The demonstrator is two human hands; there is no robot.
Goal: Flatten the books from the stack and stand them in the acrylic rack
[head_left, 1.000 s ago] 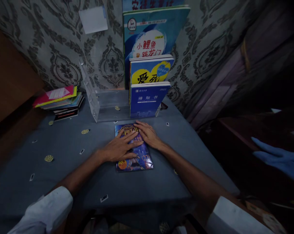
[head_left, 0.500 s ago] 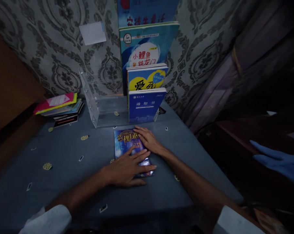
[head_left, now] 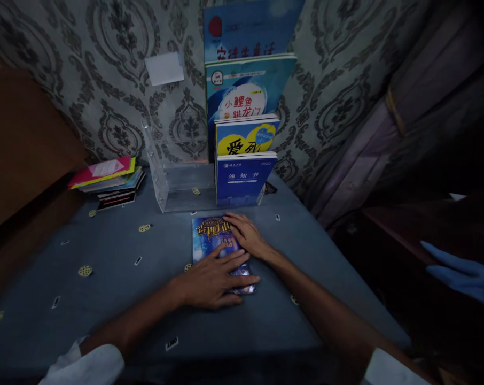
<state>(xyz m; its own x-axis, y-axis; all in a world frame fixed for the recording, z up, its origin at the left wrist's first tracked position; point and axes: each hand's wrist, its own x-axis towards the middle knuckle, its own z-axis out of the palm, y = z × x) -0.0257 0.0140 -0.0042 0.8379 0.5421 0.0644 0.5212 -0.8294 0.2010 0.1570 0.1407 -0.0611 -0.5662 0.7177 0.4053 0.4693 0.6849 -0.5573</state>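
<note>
1. Head view: A blue book (head_left: 210,241) lies flat, cover up, on the table (head_left: 117,289), just in front of a clear rack (head_left: 188,191) with upright books (head_left: 246,136) at its right end.
2. Head view: The left hand (head_left: 216,279) stretches across the book's lower half, grip wide, fingers spread.
3. Head view: The right hand (head_left: 248,236) rests along the book's upper right edge, grip flattened, fingers extended close together.
</note>
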